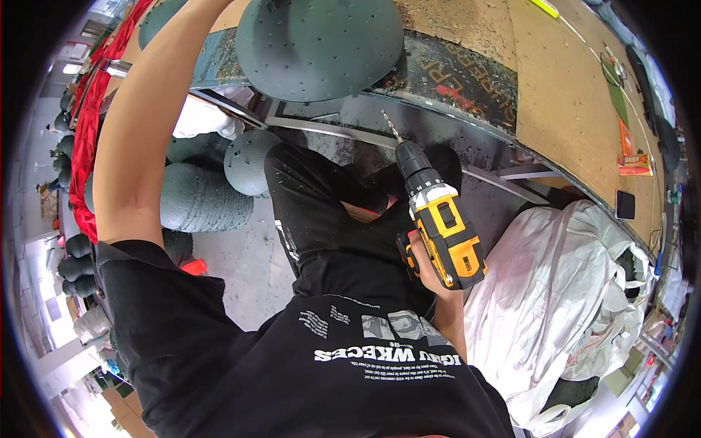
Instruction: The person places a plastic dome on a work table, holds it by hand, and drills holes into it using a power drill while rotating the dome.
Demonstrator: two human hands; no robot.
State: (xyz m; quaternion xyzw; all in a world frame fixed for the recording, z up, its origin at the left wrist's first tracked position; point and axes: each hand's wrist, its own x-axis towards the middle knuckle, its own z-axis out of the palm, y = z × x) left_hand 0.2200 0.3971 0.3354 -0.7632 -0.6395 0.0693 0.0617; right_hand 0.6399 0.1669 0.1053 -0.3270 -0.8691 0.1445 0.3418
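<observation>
My right hand (pixel 429 266) is closed round the grip of a yellow and black cordless drill (pixel 445 226). Its drill bit (pixel 391 125) points up toward the table edge, apart from the dome. A large grey-green dome (pixel 321 47), dotted with small holes, rests at the near edge of the table. My left forearm (pixel 139 139) reaches up past the dome's left side, and the hand itself is cut off by the top of the picture. Small dark crumbs lie on the table around the dome.
Stacked grey-green domes (pixel 201 201) stand on the floor at the left, by a red cloth strip (pixel 87 146). A big white sack (pixel 540 292) fills the right side. On the table's (pixel 562 87) right lie a phone (pixel 625 205) and a small orange packet (pixel 634 165).
</observation>
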